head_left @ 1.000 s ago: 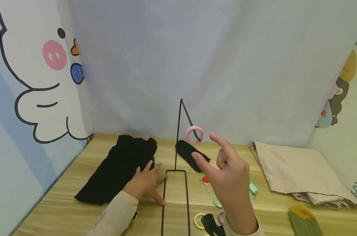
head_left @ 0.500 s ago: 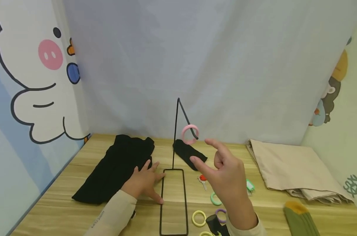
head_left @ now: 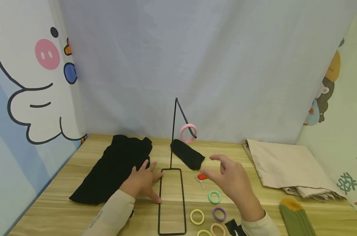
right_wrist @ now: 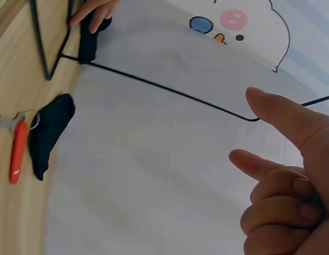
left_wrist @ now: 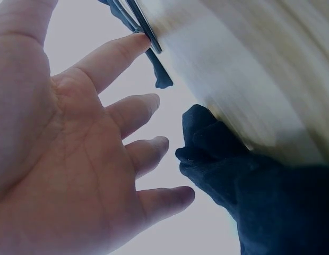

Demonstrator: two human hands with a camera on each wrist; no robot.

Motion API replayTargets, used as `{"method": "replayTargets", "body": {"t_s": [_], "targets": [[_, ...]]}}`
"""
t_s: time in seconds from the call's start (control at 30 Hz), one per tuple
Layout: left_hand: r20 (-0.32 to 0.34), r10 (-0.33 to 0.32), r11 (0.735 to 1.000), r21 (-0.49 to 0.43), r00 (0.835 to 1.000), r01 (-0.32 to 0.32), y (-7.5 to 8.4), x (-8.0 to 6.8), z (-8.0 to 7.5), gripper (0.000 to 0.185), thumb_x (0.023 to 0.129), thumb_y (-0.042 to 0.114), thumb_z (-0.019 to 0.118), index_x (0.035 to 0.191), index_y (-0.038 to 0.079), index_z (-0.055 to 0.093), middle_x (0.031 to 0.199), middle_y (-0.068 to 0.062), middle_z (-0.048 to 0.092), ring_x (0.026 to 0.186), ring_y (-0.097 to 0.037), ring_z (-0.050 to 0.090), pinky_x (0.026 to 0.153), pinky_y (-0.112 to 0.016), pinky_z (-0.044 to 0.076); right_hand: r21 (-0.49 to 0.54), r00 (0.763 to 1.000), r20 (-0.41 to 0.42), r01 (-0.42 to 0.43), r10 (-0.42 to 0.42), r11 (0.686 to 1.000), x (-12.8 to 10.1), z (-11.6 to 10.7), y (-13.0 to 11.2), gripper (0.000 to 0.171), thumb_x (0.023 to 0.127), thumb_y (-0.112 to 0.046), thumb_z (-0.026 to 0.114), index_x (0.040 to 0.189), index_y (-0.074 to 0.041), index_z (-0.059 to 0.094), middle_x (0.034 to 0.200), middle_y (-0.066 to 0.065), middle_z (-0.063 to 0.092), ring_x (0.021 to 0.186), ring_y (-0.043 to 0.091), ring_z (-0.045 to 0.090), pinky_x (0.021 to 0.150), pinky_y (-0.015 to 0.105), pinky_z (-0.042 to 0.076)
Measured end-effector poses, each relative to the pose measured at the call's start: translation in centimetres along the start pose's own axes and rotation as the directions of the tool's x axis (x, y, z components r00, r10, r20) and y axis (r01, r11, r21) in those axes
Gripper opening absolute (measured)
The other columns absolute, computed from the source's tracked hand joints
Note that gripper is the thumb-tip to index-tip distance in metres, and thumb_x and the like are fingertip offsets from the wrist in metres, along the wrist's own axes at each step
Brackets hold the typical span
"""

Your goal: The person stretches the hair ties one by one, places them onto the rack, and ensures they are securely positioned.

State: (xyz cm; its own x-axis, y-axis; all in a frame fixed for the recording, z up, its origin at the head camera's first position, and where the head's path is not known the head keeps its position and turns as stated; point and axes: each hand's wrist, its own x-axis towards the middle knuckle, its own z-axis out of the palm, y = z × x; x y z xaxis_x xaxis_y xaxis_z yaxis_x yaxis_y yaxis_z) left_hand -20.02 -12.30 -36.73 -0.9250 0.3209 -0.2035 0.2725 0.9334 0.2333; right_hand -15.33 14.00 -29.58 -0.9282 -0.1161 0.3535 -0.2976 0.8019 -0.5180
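The left hand (head_left: 143, 181) pressed flat beside the wire stand (head_left: 172, 183); the right hand (head_left: 231, 180) hovered loosely open, empty, right of it.

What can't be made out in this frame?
- Head view: the black object by the right hand is cut off by the bottom edge and hidden by the wrist.
- Left wrist view: the table and black cloth are blurred.
- Right wrist view: the pink ring is out of frame.
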Motion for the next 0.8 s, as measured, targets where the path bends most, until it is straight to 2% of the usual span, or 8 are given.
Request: {"method": "replayTargets", "body": {"t_s": [0.07, 0.13, 0.27, 0.37, 0.5, 0.8], "targets": [[0.003, 0.003, 1.000, -0.001, 1.000, -0.003, 0.0, 0.1, 0.1, 0.093, 0.055, 0.056, 0.080, 0.136, 0.024, 0.049, 0.155, -0.010, 0.018, 0.142, -0.039, 0.007, 0.102, -0.070, 0.015, -0.052, 0.995, 0.085, -0.045, 0.049, 0.998, 0.2, 0.2, 1.2, 0.045, 0.075, -0.039, 0.075, 0.110, -0.014, 0.066, 0.055, -0.005, 0.034, 0.047, 0.006, 0.023, 0.042, 0.021, 0.022], [0.003, 0.004, 1.000, 0.000, 1.000, -0.004, -0.1, 0.2, 0.1, 0.093, 0.055, 0.057, 0.080, 0.136, 0.024, 0.049, 0.155, -0.010, 0.019, 0.142, -0.039, 0.007, 0.102, -0.070, 0.015, -0.120, 0.979, 0.176, -0.080, 0.100, 0.990, 0.4, 0.4, 2.3, 0.043, 0.074, -0.040, 0.075, 0.107, -0.014, 0.067, 0.061, -0.004, 0.046, 0.050, 0.008, 0.034, 0.044, 0.022, 0.029], [0.001, 0.002, 1.000, -0.001, 1.000, -0.002, -0.1, 0.3, 0.2, 0.093, 0.055, 0.057, 0.080, 0.136, 0.024, 0.049, 0.155, -0.010, 0.018, 0.143, -0.038, 0.006, 0.103, -0.070, 0.014, -0.223, 0.928, 0.338, -0.083, 0.157, 0.971, 0.6, 0.7, 4.1, 0.042, 0.066, -0.038, 0.081, 0.096, -0.011, 0.069, 0.089, 0.002, 0.066, 0.071, 0.015, 0.058, 0.056, 0.031, 0.046], [-0.001, 0.003, 1.000, -0.006, 1.000, -0.003, -0.2, 0.3, 0.1, 0.093, 0.055, 0.056, 0.080, 0.136, 0.024, 0.049, 0.155, -0.010, 0.018, 0.143, -0.038, 0.005, 0.103, -0.070, 0.013, -0.259, 0.892, 0.414, -0.077, 0.183, 0.963, 0.7, 1.1, 4.8, 0.044, 0.061, -0.037, 0.084, 0.090, -0.008, 0.069, 0.101, 0.007, 0.068, 0.079, 0.020, 0.062, 0.062, 0.037, 0.050], [0.000, 0.006, 1.000, -0.007, 1.000, -0.006, -0.3, 0.3, 0.1, 0.094, 0.055, 0.056, 0.080, 0.137, 0.024, 0.048, 0.155, -0.010, 0.017, 0.143, -0.038, 0.005, 0.102, -0.070, 0.013, -0.279, 0.869, 0.448, -0.087, 0.210, 0.956, 0.8, 1.7, 5.4, 0.046, 0.058, -0.033, 0.086, 0.091, -0.005, 0.068, 0.099, 0.008, 0.068, 0.079, 0.022, 0.062, 0.064, 0.040, 0.051], [0.003, 0.002, 1.000, -0.009, 1.000, -0.002, -0.2, 0.3, 0.2, 0.095, 0.055, 0.056, 0.080, 0.138, 0.024, 0.047, 0.155, -0.010, 0.016, 0.143, -0.038, 0.004, 0.103, -0.070, 0.013, -0.274, 0.853, 0.482, -0.067, 0.198, 0.959, 0.8, 3.0, 7.1, 0.045, 0.055, -0.026, 0.088, 0.089, -0.008, 0.066, 0.098, 0.007, 0.068, 0.085, 0.024, 0.062, 0.069, 0.038, 0.050]]}}
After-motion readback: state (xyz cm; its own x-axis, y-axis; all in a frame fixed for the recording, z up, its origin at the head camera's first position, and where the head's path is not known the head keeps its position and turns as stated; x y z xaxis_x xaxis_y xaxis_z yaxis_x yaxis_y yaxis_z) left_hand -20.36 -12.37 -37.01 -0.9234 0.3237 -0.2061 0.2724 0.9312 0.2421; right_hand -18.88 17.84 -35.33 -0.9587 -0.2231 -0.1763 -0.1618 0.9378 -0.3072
